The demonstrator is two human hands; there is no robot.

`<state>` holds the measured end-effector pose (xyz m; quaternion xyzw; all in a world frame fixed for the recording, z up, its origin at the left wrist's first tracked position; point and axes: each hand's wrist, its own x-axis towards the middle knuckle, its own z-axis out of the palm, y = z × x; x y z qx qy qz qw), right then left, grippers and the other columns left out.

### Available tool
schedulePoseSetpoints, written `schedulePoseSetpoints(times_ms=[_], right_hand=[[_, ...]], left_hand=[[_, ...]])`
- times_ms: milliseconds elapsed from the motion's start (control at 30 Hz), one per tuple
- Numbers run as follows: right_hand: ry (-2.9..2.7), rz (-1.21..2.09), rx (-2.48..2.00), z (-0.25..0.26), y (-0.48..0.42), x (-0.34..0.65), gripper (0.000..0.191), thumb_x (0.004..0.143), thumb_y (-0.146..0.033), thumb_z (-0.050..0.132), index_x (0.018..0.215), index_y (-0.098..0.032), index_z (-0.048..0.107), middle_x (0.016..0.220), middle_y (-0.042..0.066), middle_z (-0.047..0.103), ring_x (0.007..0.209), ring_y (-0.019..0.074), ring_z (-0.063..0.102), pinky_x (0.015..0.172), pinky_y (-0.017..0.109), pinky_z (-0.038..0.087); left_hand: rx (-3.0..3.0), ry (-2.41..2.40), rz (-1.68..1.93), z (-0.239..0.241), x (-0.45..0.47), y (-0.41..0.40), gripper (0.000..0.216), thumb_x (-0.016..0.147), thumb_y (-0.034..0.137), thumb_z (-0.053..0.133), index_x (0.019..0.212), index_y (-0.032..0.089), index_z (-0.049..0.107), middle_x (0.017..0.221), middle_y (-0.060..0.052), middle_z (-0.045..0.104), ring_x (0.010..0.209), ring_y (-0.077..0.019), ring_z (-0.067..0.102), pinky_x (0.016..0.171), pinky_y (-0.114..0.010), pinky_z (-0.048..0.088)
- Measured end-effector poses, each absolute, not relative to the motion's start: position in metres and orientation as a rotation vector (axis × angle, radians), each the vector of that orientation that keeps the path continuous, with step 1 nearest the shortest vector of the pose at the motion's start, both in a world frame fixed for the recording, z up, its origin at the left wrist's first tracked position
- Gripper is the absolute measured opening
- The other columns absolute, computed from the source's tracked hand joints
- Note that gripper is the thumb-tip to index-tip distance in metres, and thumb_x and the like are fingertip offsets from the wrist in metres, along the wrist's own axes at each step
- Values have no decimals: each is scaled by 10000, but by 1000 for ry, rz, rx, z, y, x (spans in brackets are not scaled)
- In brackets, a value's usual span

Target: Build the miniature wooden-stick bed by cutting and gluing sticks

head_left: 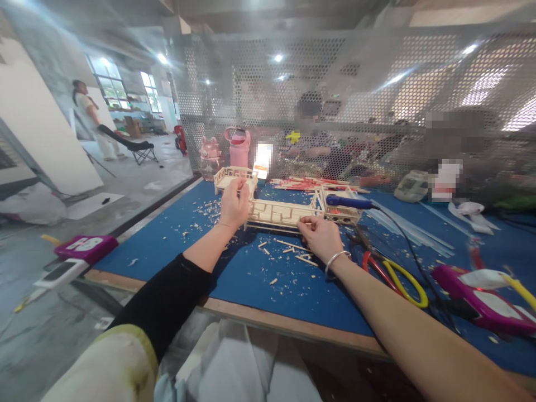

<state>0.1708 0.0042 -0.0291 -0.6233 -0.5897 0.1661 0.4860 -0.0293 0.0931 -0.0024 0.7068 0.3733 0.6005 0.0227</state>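
Observation:
A model built of thin wooden sticks, with a long railed middle deck and raised railed sections at both ends, stands on the blue table. My left hand is closed at the joint between the left section and the middle deck, its fingertips partly hidden. At the deck's front right edge, my right hand is closed in a pinch. Whatever lies between those fingertips is too small to tell. A blue-handled glue gun or soldering tool with a black cord rests across the right section. Loose stick pieces lie in front.
Red-and-yellow-handled pliers or cutters lie right of my right hand, near a purple device. Clear strips and red-tipped sticks lie behind. A pink cup stands by a perforated screen, with people beyond. Another purple device is at left.

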Motion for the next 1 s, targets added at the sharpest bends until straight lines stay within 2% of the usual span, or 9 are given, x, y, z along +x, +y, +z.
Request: schedulePoseSetpoints(times_ms=[300, 533, 733, 900, 1000], right_hand=[[-1430, 433, -1498, -34, 7, 173, 270, 700, -409, 500, 672, -173, 629, 401, -24, 524, 397, 143, 533, 459, 240, 404], [-1391, 491, -1494, -32, 5, 171, 256, 685, -405, 513, 665, -175, 622, 395, -30, 516, 365, 135, 513, 418, 235, 398], [-1363, 546, -1488, -33, 5, 171, 247, 692, -389, 509, 699, -169, 621, 402, -37, 510, 335, 117, 483, 365, 216, 382], [-1345, 552, -1492, -31, 5, 170, 222, 685, -371, 527, 686, -168, 617, 386, -44, 498, 327, 110, 473, 351, 203, 372], [-1334, 553, -1497, -31, 4, 170, 218, 685, -368, 529, 681, -170, 620, 380, -46, 497, 321, 109, 471, 342, 201, 366]], left_hand=[[2035, 1111, 1703, -5, -25, 94, 175, 834, 300, 458, 936, 175, 525, 838, -40, 622, 758, -139, 578, 690, -267, 459], [1994, 1112, 1661, -4, -24, 93, 175, 764, 240, 530, 923, 168, 530, 828, -40, 622, 779, -141, 577, 666, -258, 454], [1981, 1126, 1655, -2, -24, 91, 169, 757, 219, 535, 915, 157, 535, 821, -44, 619, 760, -138, 575, 659, -255, 453], [2008, 1052, 1686, -2, -25, 92, 132, 814, 236, 463, 884, 157, 542, 782, -25, 605, 745, -128, 566, 721, -264, 454], [1981, 1080, 1651, -2, -26, 92, 145, 778, 206, 507, 910, 152, 534, 816, -34, 605, 752, -129, 564, 677, -248, 451]])
